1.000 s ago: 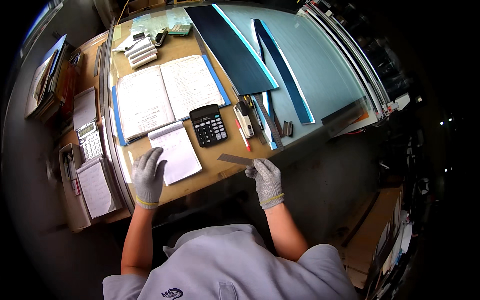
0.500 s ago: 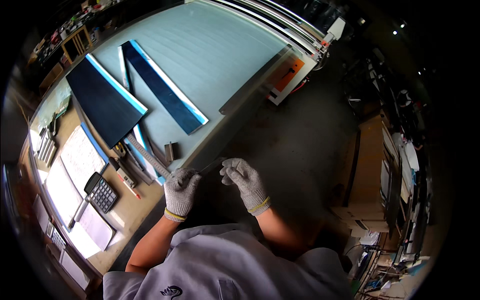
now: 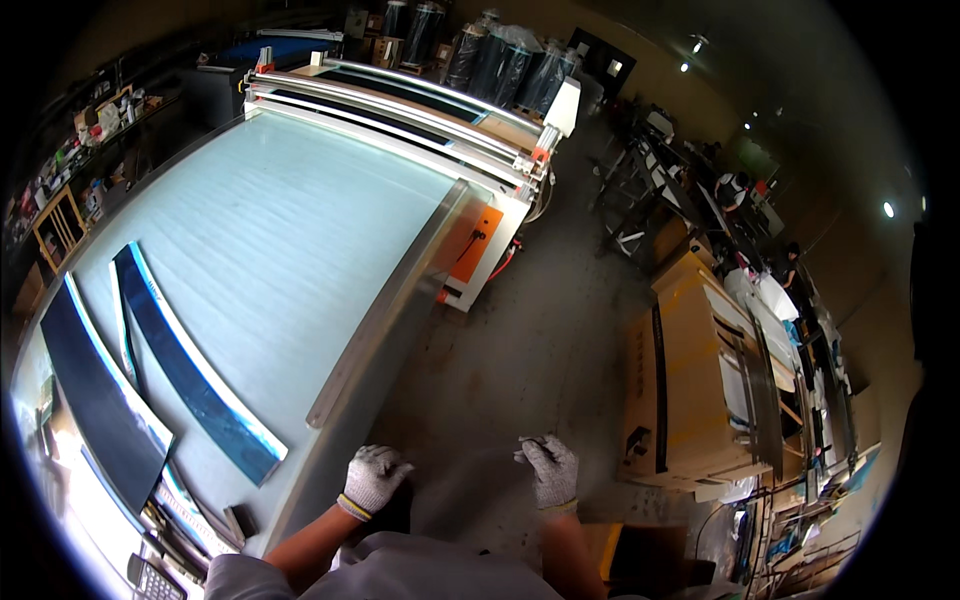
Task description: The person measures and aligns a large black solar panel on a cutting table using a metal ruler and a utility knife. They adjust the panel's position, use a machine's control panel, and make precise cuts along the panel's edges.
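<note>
Left hand [image 3: 372, 482]: gloved, positioned at lower center of the frame, right of the counter [image 3: 290, 190]. Fingers are curled; whether the grip contains an object cannot be determined. Right hand [image 3: 553, 475]: gloved, right of lower center, thumb and fingers bent close together; grip contents cannot be determined. The long metal bar [image 3: 385, 305], nearest the left hand, lies along the counter's right edge, at center. A blue strip [image 3: 197, 370] and a dark sheet [image 3: 105, 395] lie at lower left.

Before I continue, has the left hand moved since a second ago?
Yes, rightward: the left hand went from left of the calculator to its right.
</note>
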Action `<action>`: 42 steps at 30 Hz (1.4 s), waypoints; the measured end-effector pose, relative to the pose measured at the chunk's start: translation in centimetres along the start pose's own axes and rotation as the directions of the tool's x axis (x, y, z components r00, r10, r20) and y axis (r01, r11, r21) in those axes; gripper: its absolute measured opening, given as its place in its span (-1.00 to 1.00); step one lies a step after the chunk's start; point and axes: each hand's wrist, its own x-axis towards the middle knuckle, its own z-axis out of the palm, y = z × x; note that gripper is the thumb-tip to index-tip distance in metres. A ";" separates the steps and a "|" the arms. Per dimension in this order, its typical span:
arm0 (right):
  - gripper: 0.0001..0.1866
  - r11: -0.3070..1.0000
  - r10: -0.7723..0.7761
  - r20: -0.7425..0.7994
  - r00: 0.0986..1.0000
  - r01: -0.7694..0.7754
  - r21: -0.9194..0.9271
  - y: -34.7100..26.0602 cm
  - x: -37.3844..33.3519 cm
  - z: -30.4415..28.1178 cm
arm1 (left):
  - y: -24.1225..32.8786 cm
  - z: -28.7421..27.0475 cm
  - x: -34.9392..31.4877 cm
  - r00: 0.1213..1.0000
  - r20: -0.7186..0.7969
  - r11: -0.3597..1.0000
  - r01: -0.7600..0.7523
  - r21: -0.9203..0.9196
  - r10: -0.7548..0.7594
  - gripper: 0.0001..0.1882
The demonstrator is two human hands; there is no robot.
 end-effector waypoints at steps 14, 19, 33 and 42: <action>-0.84 0.948 -0.299 -0.032 0.954 0.293 -0.127 -1.9 40.9 -3.0 | -12.2 10.4 21.8 0.922 0.137 0.740 0.195 0.644 -0.362 -0.12; -0.90 0.861 -0.466 -0.003 0.885 0.452 -0.233 -4.8 60.6 -3.0 | -12.2 14.2 31.2 0.872 -0.027 0.677 0.399 0.618 -0.489 -0.15; -0.86 0.196 -0.662 0.482 0.574 0.753 -0.628 -3.5 98.2 2.9 | -12.5 24.3 48.3 0.640 -0.512 0.283 0.741 0.609 -0.573 -0.08; -0.88 0.320 -0.671 0.564 0.481 0.874 -0.365 -0.9 101.2 2.1 | -13.1 25.8 48.4 0.645 -0.621 0.224 0.752 0.620 -0.444 -0.18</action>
